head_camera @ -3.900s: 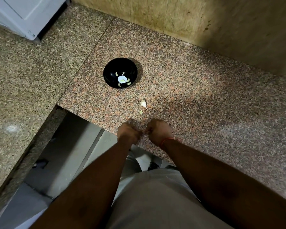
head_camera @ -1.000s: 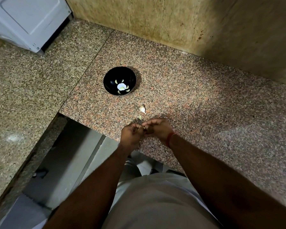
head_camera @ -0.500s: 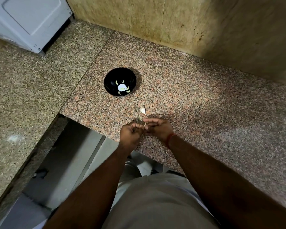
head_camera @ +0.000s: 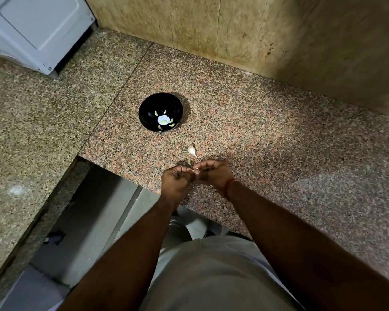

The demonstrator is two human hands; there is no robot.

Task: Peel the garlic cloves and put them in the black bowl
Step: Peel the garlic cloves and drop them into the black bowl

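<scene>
**Clove mid-peel at the counter edge**

Both the left hand (head_camera: 175, 178) and right hand (head_camera: 212, 175) pinch one garlic clove (head_camera: 195, 169) between curled fingertips. If it slips, it could drop off the counter (head_camera: 279, 140), short of the black bowl (head_camera: 160, 112).

Speckled granite counter (head_camera: 267, 135) across mid frame, tan stone wall (head_camera: 234, 30) above, white appliance (head_camera: 32, 30) upper left, grey floor (head_camera: 92, 221) lower left

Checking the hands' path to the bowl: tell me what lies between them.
Head view: one unpeeled garlic clove and a small peel scrap on the granite counter.
</scene>
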